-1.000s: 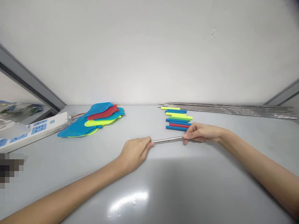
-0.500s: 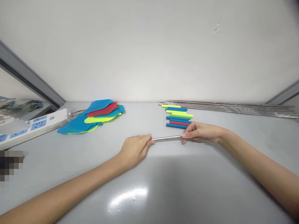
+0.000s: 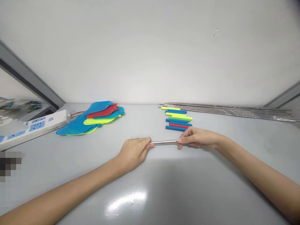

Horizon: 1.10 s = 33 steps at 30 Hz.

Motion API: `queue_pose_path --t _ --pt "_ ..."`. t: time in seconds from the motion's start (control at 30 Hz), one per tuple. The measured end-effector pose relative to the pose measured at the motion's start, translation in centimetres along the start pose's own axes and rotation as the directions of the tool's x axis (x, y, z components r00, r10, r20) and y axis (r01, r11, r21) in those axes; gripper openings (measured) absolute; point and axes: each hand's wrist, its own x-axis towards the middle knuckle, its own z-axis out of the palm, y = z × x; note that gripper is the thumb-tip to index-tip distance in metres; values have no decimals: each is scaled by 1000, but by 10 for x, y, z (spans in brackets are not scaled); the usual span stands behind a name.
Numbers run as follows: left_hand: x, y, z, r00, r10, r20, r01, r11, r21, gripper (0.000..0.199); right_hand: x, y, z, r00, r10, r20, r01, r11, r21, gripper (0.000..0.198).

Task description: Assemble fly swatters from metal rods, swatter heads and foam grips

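A thin silvery metal rod (image 3: 164, 142) spans the gap between my two hands, nearly level above the front part of the grey table. My left hand (image 3: 136, 153) is wrapped round its left end, with the thumb along it. The thumb and fingers of my right hand (image 3: 193, 137) pinch the other end. Just behind the right hand lie several coloured plastic tubes: a red tube (image 3: 179, 125), a blue tube (image 3: 175, 128) in front of it, and yellow and green ones further back. Both ends of the rod are hidden by my fingers.
Several long metal rods (image 3: 234, 110) lie along the wall at the back right. Flat perforated fly swatter heads in blue (image 3: 77, 123), red (image 3: 103, 111) and yellow are piled at the back left. A white power strip (image 3: 53, 120) lies at the left edge.
My right hand has moved slightly left, so a little less of the rod shows between my hands. The left hand keeps its hold, and the view has shifted slightly.
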Motion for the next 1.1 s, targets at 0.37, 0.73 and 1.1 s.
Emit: queue_pose_path --t 0.37,0.73,1.1 --pt "-2 3 -2 996 49 -80 -52 998 -26 27 2 2 -8 994 20 110 -30 996 89 36" --pt "-2 1 0 982 141 -124 -131 988 83 24 -4 0 -2 958 27 285 -58 993 103 38" --pt "-2 1 0 945 304 -120 -290 949 124 29 2 -8 32 946 119 301 -196 951 238 31"
